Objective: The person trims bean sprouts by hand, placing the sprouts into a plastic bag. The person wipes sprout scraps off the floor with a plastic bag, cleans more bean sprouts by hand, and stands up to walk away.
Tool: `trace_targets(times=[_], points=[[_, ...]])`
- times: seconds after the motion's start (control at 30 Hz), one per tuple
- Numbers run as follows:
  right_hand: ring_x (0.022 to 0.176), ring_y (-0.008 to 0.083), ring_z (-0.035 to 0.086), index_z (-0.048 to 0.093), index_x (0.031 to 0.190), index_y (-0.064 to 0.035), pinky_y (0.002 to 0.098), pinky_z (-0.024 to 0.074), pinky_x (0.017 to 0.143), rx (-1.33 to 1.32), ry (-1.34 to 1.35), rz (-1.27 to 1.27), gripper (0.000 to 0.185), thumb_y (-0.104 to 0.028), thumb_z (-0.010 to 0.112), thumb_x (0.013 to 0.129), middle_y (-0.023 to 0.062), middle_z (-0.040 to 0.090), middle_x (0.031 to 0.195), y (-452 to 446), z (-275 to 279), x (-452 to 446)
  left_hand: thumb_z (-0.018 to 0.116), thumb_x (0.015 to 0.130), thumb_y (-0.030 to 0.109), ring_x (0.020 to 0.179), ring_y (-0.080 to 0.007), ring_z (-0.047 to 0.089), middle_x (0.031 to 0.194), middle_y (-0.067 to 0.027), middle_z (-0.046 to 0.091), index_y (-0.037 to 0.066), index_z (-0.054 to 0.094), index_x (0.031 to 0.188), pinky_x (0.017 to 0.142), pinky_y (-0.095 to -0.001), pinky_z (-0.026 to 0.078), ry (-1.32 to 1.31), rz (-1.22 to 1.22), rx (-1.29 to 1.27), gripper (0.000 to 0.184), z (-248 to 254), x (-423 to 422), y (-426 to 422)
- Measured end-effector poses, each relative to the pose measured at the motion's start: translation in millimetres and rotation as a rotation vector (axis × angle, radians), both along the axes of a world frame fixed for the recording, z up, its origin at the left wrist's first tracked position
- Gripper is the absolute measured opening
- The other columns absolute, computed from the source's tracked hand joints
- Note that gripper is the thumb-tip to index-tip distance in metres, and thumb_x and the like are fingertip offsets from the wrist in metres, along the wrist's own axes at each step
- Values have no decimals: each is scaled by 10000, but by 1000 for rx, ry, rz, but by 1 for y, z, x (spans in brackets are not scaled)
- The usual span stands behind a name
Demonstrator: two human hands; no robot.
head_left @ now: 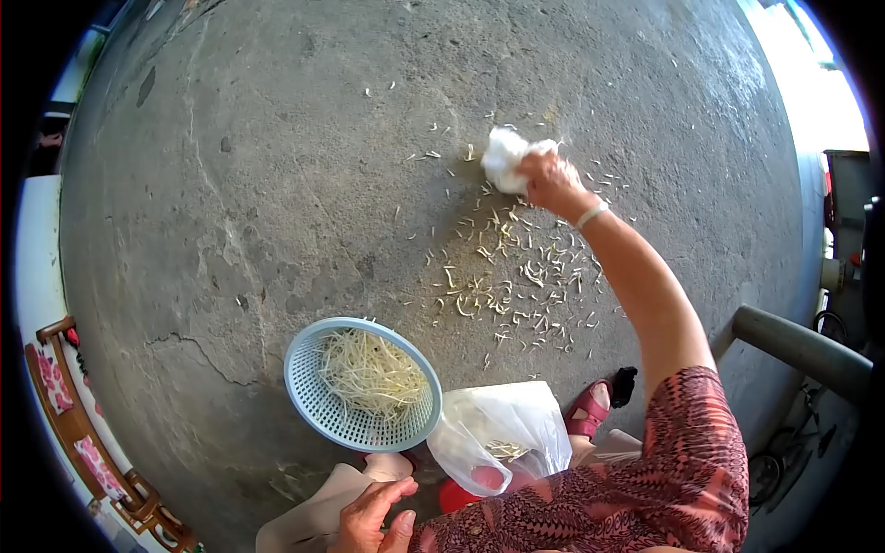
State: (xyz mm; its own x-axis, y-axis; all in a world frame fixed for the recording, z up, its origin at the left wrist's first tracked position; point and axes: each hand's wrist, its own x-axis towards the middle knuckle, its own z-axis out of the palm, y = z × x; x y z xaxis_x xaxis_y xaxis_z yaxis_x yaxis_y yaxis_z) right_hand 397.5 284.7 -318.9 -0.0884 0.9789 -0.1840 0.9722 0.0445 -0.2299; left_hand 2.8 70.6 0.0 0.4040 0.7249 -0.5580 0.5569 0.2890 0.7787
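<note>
My right hand (553,182) reaches out over the concrete floor, its fingers closed on a crumpled white cloth (505,161). Many small pale sprout bits (532,272) lie scattered on the floor between that hand and my feet. My left hand (376,518) hangs low near my lap, fingers apart, holding nothing. Just beyond it stands a light blue plastic basket (304,405) with a heap of thin bean sprouts (373,376) inside. To its right, a white plastic bag (535,415) lies open with some sprouts in it.
Something red (456,498) shows under the bag. A red sandal (588,410) is on my right foot. A thick grey bar (802,346) juts in at the right, with a bicycle (784,452) below it. A wooden seat with floral cushions (100,465) stands at the left edge.
</note>
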Motion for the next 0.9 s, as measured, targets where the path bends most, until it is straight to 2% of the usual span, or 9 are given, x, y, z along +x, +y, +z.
trace_targets(times=[0.03,0.1,0.2,0.3,0.37,0.47,0.67,0.83,0.9], points=[[985,325,584,657,968,-195,424,502,811,33,100,204,264,-153,573,721,67,601,1064,-4,16,-6,510,898,98,909,-273,606,1057,-198,588,-68,530,1138,764,-320,483,-5,1,2,292,0,-3,1],[925,303,605,671,941,-200,413,504,811,222,159,79,270,-130,564,704,17,622,1029,13,-2,2,512,895,95,897,-274,606,1060,-194,585,-59,529,1143,756,-319,481,0,1,-20,293,2,-7,5],[906,303,621,677,954,-168,377,499,815,398,234,-263,280,-131,561,701,94,642,1013,72,-5,24,515,886,85,875,-286,604,1049,-189,584,-45,527,1152,747,-324,478,30,-5,-28,296,9,-11,11],[900,281,638,659,1061,-191,368,500,794,-44,103,-899,330,-238,599,740,104,662,989,114,5,13,517,878,77,857,-304,601,1030,-188,586,-36,525,1157,741,-332,477,24,25,23,300,7,-16,5],[916,272,639,657,1071,-211,375,499,808,-50,31,-747,316,-257,595,765,91,666,991,133,-36,-4,518,876,81,855,-315,599,1022,-189,586,-34,522,1160,745,-341,477,-13,42,2,307,6,-17,5],[908,265,632,650,1024,-231,385,508,802,63,-56,-121,259,-170,546,794,72,643,1006,125,-38,-78,522,878,102,857,-323,598,1020,-195,589,-36,521,1162,747,-355,479,-1,17,-3,315,10,-14,10],[782,288,637,648,958,-152,412,545,653,-269,6,718,248,-164,660,710,120,642,855,21,37,-109,522,880,110,887,-335,599,1017,-202,603,-47,521,1167,769,-371,484,-31,48,66,327,11,-18,7],[903,272,624,660,950,-129,377,523,755,-73,111,450,216,-132,653,734,81,660,859,70,64,-123,529,879,112,917,-334,601,1037,-209,606,-50,525,1166,788,-372,484,-56,20,90,330,10,-20,0],[1007,253,568,623,1067,-190,351,517,815,-57,-74,370,303,-129,599,772,43,583,1095,99,46,-161,545,862,114,934,-315,605,1031,-204,608,-48,531,1153,807,-367,484,-50,9,30,333,13,-17,0]])
